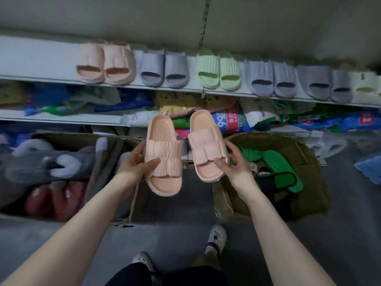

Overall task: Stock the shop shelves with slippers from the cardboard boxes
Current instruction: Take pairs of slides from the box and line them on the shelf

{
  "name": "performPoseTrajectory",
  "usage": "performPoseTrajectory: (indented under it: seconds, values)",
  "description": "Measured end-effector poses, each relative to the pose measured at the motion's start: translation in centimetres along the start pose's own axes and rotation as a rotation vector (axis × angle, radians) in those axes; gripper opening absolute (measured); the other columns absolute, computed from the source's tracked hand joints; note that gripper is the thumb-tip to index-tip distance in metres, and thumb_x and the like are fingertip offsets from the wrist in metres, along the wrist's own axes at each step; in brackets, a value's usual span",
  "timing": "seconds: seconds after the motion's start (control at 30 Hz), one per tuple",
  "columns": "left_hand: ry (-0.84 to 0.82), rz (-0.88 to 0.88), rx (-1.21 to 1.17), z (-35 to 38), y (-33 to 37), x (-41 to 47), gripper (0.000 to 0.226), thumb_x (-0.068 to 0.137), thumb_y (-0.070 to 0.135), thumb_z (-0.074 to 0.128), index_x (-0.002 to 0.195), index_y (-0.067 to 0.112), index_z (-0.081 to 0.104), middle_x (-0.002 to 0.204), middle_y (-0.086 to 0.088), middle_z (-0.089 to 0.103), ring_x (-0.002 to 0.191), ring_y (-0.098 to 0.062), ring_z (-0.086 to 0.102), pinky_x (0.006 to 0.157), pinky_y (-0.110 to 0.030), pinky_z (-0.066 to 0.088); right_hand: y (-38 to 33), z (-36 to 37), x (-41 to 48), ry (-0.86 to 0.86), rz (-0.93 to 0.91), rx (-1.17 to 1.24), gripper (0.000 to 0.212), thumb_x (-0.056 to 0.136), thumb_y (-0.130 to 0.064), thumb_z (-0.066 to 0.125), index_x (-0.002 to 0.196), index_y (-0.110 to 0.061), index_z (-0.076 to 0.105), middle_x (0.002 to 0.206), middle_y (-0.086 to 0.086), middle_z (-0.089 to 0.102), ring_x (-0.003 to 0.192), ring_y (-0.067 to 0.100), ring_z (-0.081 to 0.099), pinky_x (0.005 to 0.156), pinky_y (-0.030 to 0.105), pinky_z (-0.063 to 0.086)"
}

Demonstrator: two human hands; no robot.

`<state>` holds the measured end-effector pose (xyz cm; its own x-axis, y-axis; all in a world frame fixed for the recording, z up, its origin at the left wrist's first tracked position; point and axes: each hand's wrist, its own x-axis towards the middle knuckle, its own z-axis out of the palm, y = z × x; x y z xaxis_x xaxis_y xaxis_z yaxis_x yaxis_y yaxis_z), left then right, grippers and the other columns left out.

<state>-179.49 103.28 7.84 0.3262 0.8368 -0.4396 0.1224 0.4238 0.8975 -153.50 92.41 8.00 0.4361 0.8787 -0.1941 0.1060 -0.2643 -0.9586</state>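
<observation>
We are standing on a smooth grey floor [175, 234] facing a white shelf [41, 58]. Our left hand [135, 165] is gripping one ruched peach slipper [162, 155] and our right hand [236, 165] its twin [207, 145], above cardboard boxes [315, 166] of seemingly plush footwear.

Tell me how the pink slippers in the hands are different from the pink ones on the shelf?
The ruffled peach-pink rubber slippers are up in the air, one in the left hand, one in the right hand; the smoother peach-pink rubber slippers rest on the white shelf. The held pair is apart; the shelf pair touches side by side. Both pairs are peach-pink, open-toed slides.
</observation>
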Motion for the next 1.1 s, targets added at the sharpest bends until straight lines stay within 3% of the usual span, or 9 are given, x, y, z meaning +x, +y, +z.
performPoseTrajectory:
  seconds: [0.13, 0.27, 0.37, 0.47, 0.6, 0.77, 0.9, 0.97, 1.1]
  values:
    - [0.026, 0.073, -0.051, -7.1, 2.3, -1.8, 0.063, 0.083, 0.013, 0.070, 0.137, 0.034, 0.046, 0.117, -0.004, 0.067, 0.104, -0.020, 0.066, 0.080, -0.038, 0.058, -3.1, 7.2, -0.1, -0.047, -0.034, 0.018, 0.059, 0.079, -0.009, 0.077, 0.131, -0.023, 0.053, 0.108, -0.002, 0.063, 0.084, -0.009, 0.060, 0.074, 0.012, 0.047]
    - [0.116, 0.092, -0.137, -12.7, 4.7, -1.8, 0.060, 0.085, 0.010, 0.068, 0.138, 0.028, 0.047, 0.115, -0.012, 0.067, 0.098, -0.026, 0.068, 0.065, -0.028, 0.057, -6.5, 13.1, 1.7, -0.152, -0.064, 0.035, 0.056, 0.083, -0.004, 0.074, 0.121, -0.041, 0.054, 0.113, -0.004, 0.064, 0.094, -0.001, 0.063, 0.075, 0.014, 0.049]
    - [0.183, 0.133, -0.145, -16.7, 6.1, -0.6, 0.060, 0.083, 0.013, 0.072, 0.136, 0.030, 0.049, 0.116, -0.015, 0.066, 0.102, -0.032, 0.066, 0.072, -0.037, 0.058, -8.8, 17.1, 4.1, -0.207, -0.084, 0.003, 0.057, 0.083, -0.010, 0.076, 0.126, -0.039, 0.052, 0.117, 0.002, 0.063, 0.097, 0.010, 0.062, 0.074, 0.013, 0.049]
    - [0.261, 0.146, -0.178, -20.1, 7.3, 0.5, 0.056, 0.086, 0.010, 0.067, 0.135, 0.028, 0.049, 0.113, -0.016, 0.067, 0.100, -0.029, 0.067, 0.074, -0.036, 0.057, -10.9, 20.6, 6.2, -0.289, -0.120, 0.019, 0.054, 0.087, -0.010, 0.071, 0.129, -0.036, 0.051, 0.119, -0.004, 0.062, 0.101, 0.001, 0.062, 0.073, 0.011, 0.049]
    - [0.325, 0.156, -0.198, -24.7, 9.0, 2.1, 0.054, 0.088, 0.007, 0.063, 0.137, 0.024, 0.047, 0.102, -0.013, 0.068, 0.077, -0.016, 0.068, 0.058, -0.025, 0.054, -13.1, 25.7, 9.0, -0.333, -0.149, -0.031, 0.053, 0.088, -0.015, 0.071, 0.132, -0.036, 0.049, 0.111, -0.012, 0.058, 0.086, -0.012, 0.061, 0.069, 0.010, 0.049]
    - [0.358, 0.118, -0.163, -32.2, 10.3, 6.1, 0.059, 0.087, 0.012, 0.066, 0.140, 0.028, 0.046, 0.104, -0.014, 0.067, 0.086, -0.025, 0.066, 0.064, -0.031, 0.053, -15.0, 32.9, 12.7, -0.327, -0.190, -0.087, 0.058, 0.088, -0.015, 0.071, 0.139, -0.029, 0.047, 0.112, -0.008, 0.059, 0.093, -0.006, 0.059, 0.072, 0.008, 0.047]
    - [0.374, 0.095, -0.163, -38.2, 12.2, 10.9, 0.057, 0.088, 0.008, 0.064, 0.139, 0.024, 0.046, 0.103, -0.015, 0.066, 0.073, -0.018, 0.065, 0.051, -0.022, 0.050, -15.4, 39.2, 16.0, -0.301, -0.164, -0.102, 0.057, 0.087, -0.017, 0.072, 0.137, -0.030, 0.049, 0.120, -0.001, 0.060, 0.111, 0.020, 0.060, 0.087, 0.027, 0.052]
    - [0.329, 0.084, -0.114, -41.3, 13.2, 13.8, 0.051, 0.088, 0.009, 0.064, 0.133, 0.026, 0.049, 0.109, -0.018, 0.065, 0.078, -0.022, 0.064, 0.056, -0.026, 0.051, -15.8, 42.5, 17.4, -0.246, -0.131, -0.118, 0.058, 0.087, -0.019, 0.072, 0.138, -0.031, 0.048, 0.126, -0.005, 0.057, 0.114, 0.017, 0.057, 0.094, 0.035, 0.051]
    - [0.289, 0.051, -0.051, -47.2, 14.6, 19.3, 0.055, 0.087, 0.011, 0.065, 0.136, 0.027, 0.048, 0.120, -0.015, 0.062, 0.088, -0.026, 0.063, 0.059, -0.031, 0.052, -16.8, 49.1, 19.8, -0.120, -0.093, -0.111, 0.057, 0.088, -0.020, 0.071, 0.139, -0.029, 0.046, 0.131, -0.007, 0.052, 0.117, 0.013, 0.050, 0.094, 0.031, 0.044]
